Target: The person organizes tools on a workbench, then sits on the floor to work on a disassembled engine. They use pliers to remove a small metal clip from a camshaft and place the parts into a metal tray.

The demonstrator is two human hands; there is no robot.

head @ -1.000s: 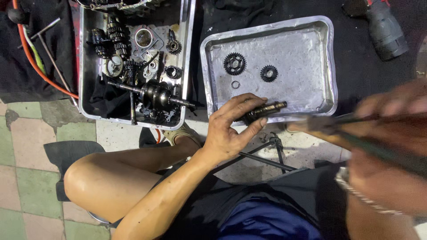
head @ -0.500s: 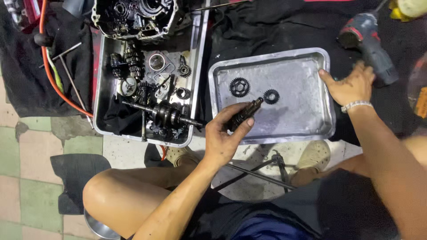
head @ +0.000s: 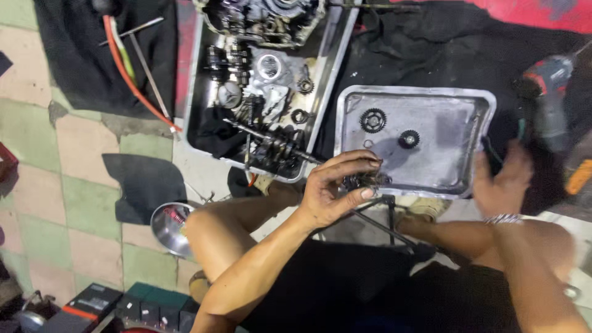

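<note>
Head view: left hand [head: 330, 188] grips gear shaft [head: 365, 180] at steel tray's [head: 425, 98] near rim; right hand [head: 502, 179], blurred, grip unclear, at the tray's right edge.

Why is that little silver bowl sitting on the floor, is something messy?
Nothing looks spilled or broken. The small metal bowl just sits on the floor tiles beside the knee, apart from both trays. The left hand holds a greasy gear shaft.

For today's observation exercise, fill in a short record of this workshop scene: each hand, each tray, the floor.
Left hand: left hand grips a dark geared shaft at the near rim of the shallow tray
Right hand: right hand, blurred, at that tray's right edge
Shallow tray: metal tray holding two gears
Deep tray: parts tray full of greasy engine parts
Floor: small steel bowl on tiles
</note>
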